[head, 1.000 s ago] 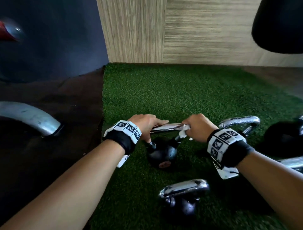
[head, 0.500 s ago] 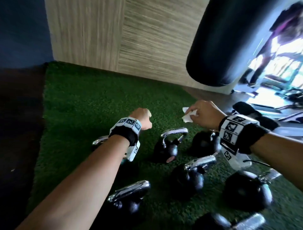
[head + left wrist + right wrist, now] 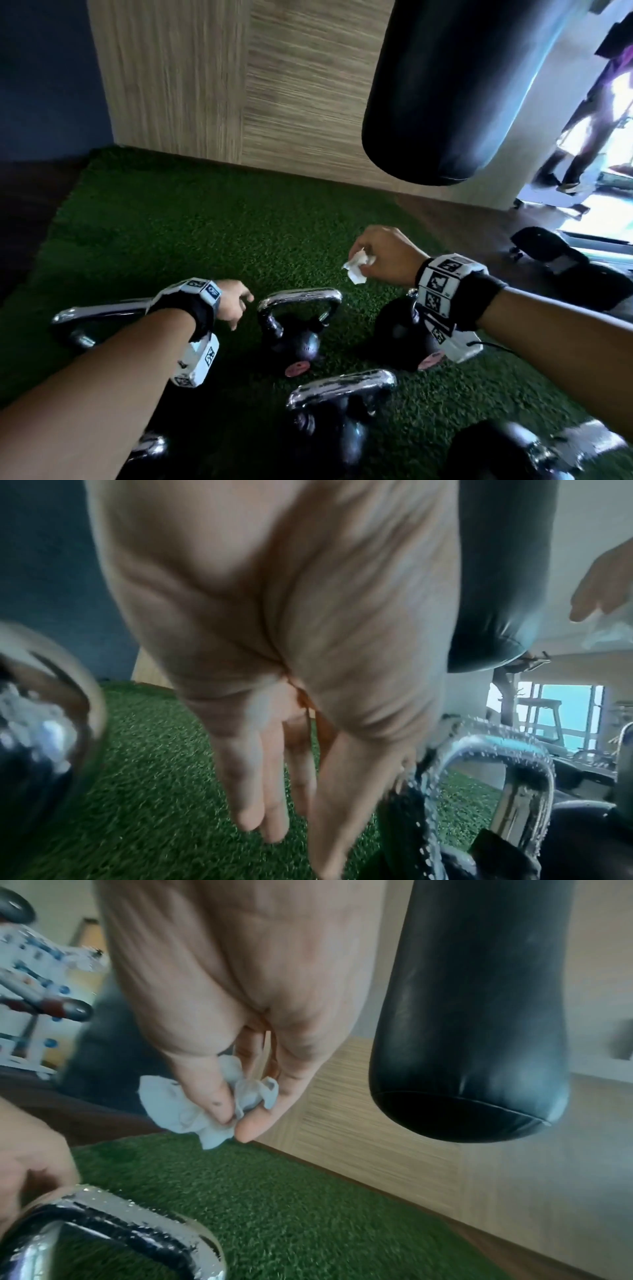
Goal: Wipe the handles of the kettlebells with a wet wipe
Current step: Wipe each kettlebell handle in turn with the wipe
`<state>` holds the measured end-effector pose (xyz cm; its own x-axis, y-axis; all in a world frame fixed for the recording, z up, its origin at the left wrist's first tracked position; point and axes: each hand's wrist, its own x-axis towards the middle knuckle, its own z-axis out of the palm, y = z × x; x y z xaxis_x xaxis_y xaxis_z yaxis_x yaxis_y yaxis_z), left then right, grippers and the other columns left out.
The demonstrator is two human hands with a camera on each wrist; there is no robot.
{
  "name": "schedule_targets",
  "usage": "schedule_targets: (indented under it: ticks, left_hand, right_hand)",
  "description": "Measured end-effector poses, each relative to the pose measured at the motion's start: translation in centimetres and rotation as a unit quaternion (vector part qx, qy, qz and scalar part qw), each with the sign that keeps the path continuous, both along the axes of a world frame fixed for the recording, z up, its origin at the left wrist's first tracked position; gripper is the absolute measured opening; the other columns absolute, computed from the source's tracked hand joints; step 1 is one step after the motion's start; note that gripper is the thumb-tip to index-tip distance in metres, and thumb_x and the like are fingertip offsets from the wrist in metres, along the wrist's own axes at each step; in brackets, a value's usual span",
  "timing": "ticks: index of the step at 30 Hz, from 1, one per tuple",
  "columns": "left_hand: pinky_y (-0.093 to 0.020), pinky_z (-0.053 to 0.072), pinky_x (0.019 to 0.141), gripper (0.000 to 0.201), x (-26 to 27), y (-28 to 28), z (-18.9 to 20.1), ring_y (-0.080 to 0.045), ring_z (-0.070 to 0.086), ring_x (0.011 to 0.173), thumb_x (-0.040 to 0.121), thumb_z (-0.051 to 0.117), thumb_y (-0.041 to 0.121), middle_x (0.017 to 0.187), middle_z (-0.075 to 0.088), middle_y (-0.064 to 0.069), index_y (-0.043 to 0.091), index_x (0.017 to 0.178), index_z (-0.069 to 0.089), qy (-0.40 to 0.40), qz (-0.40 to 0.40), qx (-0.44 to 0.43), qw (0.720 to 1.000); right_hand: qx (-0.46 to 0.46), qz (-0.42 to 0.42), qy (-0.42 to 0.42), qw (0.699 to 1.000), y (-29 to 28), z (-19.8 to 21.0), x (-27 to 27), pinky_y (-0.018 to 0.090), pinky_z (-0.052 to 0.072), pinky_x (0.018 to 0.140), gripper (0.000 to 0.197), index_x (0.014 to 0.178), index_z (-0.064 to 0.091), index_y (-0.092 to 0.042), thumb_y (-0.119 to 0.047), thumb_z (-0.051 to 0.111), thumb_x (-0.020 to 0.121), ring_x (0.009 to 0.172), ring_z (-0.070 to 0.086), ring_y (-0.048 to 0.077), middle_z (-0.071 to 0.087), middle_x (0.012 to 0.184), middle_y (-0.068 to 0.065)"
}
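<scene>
Several black kettlebells with chrome handles stand on green turf (image 3: 191,236). The middle kettlebell (image 3: 294,339) has its chrome handle (image 3: 301,296) upright. My left hand (image 3: 236,303) hangs just left of that handle, fingers (image 3: 253,791) straight and relaxed, holding nothing. My right hand (image 3: 380,255) is raised above and right of the handle and pinches a crumpled white wet wipe (image 3: 356,269) between thumb and fingers (image 3: 219,1096). The wipe (image 3: 192,1110) touches no kettlebell. Another kettlebell (image 3: 400,329) sits partly behind my right wrist.
A black punching bag (image 3: 455,89) hangs above the right side of the turf. A wood-panelled wall (image 3: 239,85) stands behind. More kettlebells lie nearer me, one with handle (image 3: 342,387) and one at the left (image 3: 99,313). A person stands by the bright window at far right (image 3: 589,130).
Both hands have left the first kettlebell's handle. The view has swung right to more kettlebells. My left hand has opened and dropped beside the middle handle; my right hand still carries the wipe.
</scene>
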<state>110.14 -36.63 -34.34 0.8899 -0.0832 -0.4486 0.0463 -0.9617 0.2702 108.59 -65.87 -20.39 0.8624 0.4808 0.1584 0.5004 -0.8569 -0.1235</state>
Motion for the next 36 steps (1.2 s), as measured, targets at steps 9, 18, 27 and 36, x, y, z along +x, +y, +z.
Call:
schedule_targets:
  ticks: [9,18,27,36]
  left_hand:
    - [-0.034,0.056,0.082,0.122,-2.1,-3.6,-7.2,-0.018,0.052,0.135,0.046,0.094,0.056,0.151,0.048,0.005,0.022,0.151,0.043,0.046,0.161,-0.153,0.974]
    - [-0.037,0.060,0.094,0.081,-3.8,-6.4,-10.4,-0.012,0.062,0.114,0.053,0.092,0.062,0.135,0.063,0.004,0.033,0.122,0.059,-0.052,0.255,-0.257,0.931]
    - [-0.031,0.037,0.118,0.118,-3.3,-7.2,-12.3,-0.019,0.049,0.140,0.054,0.091,0.068,0.152,0.052,0.001,0.027,0.153,0.040,-0.101,0.244,-0.216,0.940]
    - [-0.028,0.064,0.064,0.101,-3.0,-7.8,-13.6,-0.023,0.061,0.119,0.061,0.098,0.038,0.141,0.054,-0.003,0.027,0.147,0.046,-0.112,0.275,-0.316,0.901]
  right_hand:
    - [0.090,0.070,0.002,0.993,-0.9,-4.9,5.2,0.027,0.057,0.081,0.023,0.102,0.074,-0.021,-0.018,0.061,0.084,0.090,0.070,0.016,0.076,0.097,-0.001]
    - [0.022,0.137,0.096,0.986,4.2,-7.7,4.1,0.036,0.062,0.079,0.022,0.096,0.081,-0.014,-0.006,0.065,0.084,0.089,0.074,0.024,0.078,0.092,0.011]
    - [-0.007,0.120,0.053,0.991,3.9,-9.3,4.3,0.040,0.062,0.081,0.028,0.101,0.078,-0.006,0.003,0.055,0.087,0.092,0.073,0.030,0.075,0.098,0.015]
    - [0.039,0.077,0.052,0.995,1.9,-9.8,5.6,0.027,0.060,0.079,0.031,0.100,0.079,-0.013,0.004,0.059,0.084,0.092,0.073,0.025,0.075,0.100,0.012]
